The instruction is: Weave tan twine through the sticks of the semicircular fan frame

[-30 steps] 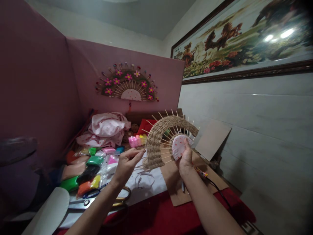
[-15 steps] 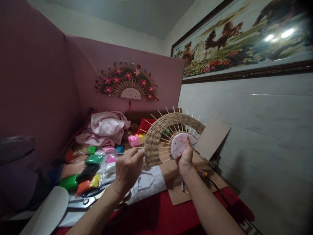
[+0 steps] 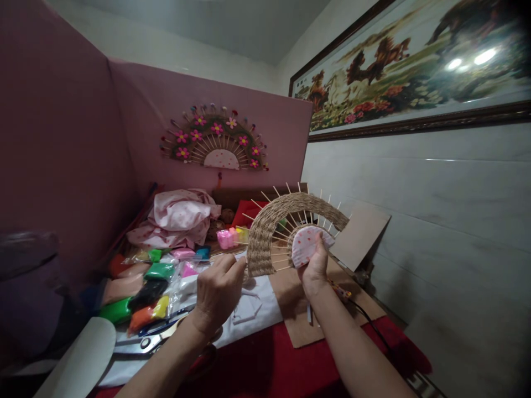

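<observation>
My right hand (image 3: 315, 268) is closed around the half-round base of a woven fan (image 3: 263, 237), thumb on the white dotted cloth (image 3: 305, 246) that covers its centre. Thin wooden sticks spread out from the base through a curved band of brown twine weave, and their tips poke past the outer edge. At the band's lower left end, my left hand (image 3: 219, 290) is closed with thumb and fingers pinched together. What it pinches is hidden by the fingers. The fan is held up above the table, tilted, its cloth face towards me.
A finished fan with pink flowers (image 3: 218, 130) hangs on the pink panel behind. Bags of coloured clay (image 3: 160, 271), scissors (image 3: 143, 344) and a crumpled dotted cloth (image 3: 178, 215) lie left. Brown cardboard (image 3: 296, 326) and a black cable (image 3: 371, 323) are right, on a red tablecloth (image 3: 265, 367).
The fan has turned slightly clockwise, its lower left end now a little higher. My left hand has shifted slightly down beside that end; my right hand keeps its hold.
</observation>
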`<act>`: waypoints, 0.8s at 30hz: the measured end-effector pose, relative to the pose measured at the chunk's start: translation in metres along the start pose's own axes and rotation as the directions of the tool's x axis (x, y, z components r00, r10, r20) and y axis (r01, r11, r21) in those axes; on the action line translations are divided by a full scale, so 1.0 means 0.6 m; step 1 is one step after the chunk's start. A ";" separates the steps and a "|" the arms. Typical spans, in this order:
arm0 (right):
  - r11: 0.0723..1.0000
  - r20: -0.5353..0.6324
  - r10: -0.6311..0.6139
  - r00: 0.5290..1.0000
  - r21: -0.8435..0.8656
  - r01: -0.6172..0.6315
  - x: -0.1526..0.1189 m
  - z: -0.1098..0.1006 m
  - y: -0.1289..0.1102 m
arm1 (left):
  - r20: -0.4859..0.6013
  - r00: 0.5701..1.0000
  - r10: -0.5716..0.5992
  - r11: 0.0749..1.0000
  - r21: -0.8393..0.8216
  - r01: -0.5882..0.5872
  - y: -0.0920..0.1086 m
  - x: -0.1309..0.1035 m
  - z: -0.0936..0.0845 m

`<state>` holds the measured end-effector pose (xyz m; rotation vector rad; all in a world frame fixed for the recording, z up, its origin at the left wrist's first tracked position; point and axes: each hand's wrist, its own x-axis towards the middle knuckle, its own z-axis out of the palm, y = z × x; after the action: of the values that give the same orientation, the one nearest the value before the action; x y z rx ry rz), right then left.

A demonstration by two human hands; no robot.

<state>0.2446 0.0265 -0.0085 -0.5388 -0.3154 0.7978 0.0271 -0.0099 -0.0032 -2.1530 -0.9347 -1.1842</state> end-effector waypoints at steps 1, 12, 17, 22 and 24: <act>1.000 -0.011 -0.003 1.000 0.006 0.003 0.001 -0.001 0.000 | -0.001 1.000 0.002 1.000 -0.006 -0.002 0.000 0.000 0.000; 0.998 -0.041 0.049 0.998 -0.026 -0.050 0.008 -0.005 -0.007 | 0.117 0.966 -0.233 0.864 -0.431 0.260 -0.001 0.018 -0.024; 0.997 -0.008 0.074 0.997 0.015 -0.074 0.004 -0.005 -0.005 | 0.548 0.713 -0.437 0.110 -0.754 0.647 -0.002 0.017 -0.006; 0.996 -0.001 0.081 0.997 0.041 -0.081 0.000 -0.003 -0.006 | 0.715 0.598 -0.362 -0.267 -0.694 0.668 0.009 0.012 0.006; 0.994 -0.003 0.105 0.994 0.032 -0.105 0.002 -0.005 -0.006 | 0.727 0.593 -0.346 -0.300 -0.685 0.664 0.013 0.011 0.006</act>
<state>0.2488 0.0246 -0.0089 -0.5310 -0.2711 0.9016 0.0375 -0.0103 0.0000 -3.0446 -1.5906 -2.8775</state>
